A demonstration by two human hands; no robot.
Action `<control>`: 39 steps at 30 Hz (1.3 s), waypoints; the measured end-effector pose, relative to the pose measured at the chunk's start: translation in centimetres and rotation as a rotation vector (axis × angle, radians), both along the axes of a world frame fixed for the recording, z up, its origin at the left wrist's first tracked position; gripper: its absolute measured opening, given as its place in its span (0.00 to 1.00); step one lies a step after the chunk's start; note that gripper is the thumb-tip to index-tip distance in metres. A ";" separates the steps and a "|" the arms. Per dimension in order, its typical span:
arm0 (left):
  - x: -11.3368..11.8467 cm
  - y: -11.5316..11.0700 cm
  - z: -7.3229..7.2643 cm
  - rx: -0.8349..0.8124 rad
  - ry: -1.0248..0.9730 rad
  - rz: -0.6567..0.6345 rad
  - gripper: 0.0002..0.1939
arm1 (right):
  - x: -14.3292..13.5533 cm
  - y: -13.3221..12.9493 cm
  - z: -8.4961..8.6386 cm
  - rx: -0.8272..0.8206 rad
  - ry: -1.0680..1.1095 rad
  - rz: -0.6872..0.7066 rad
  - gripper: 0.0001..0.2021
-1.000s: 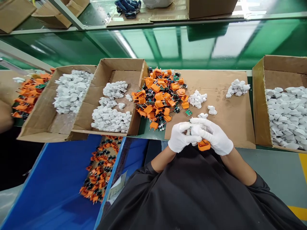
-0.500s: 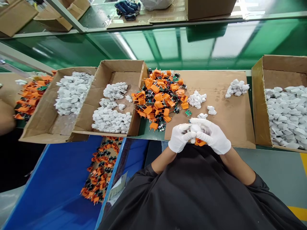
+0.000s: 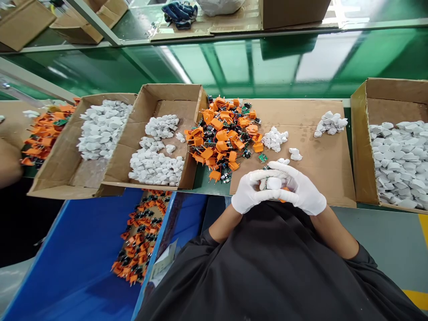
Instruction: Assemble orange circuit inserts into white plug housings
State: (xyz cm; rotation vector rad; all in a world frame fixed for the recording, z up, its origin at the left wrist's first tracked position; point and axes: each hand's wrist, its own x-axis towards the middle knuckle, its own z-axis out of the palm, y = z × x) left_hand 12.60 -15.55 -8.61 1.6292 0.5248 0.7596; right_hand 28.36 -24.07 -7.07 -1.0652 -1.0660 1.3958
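Note:
Both hands wear white gloves and meet at the near edge of the cardboard sheet. My left hand is closed around the left side of a small white piece with a smooth rounded face. My right hand closes from the right on an orange plug housing, which shows beneath and beside the white piece. The fingers cover most of both parts, so I cannot tell how they join. Just beyond the fingertips lie a few loose white pieces and a small green circuit board.
Left of my hands is a heap of orange plug housings with circuit boards. Cardboard boxes of white pieces stand at the left and right. A blue bin with orange plugs sits below. Another person's arm shows at far left.
My hands have spread slightly, and the white piece now shows its rounded face more fully between them. Less of the orange housing shows. The heaps and boxes stay as they were.

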 end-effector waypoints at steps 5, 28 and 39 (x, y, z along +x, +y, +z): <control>-0.3 0.7 -1.0 0.120 -0.126 0.016 0.22 | 0.1 -0.2 -0.1 0.076 0.015 0.013 0.33; -1.0 1.4 -0.3 0.414 -0.217 -0.101 0.19 | -0.1 -0.9 1.2 0.067 -0.301 -0.023 0.23; -1.1 1.0 0.3 0.523 -0.171 -0.027 0.18 | 0.1 -0.8 0.7 0.000 -0.167 -0.035 0.21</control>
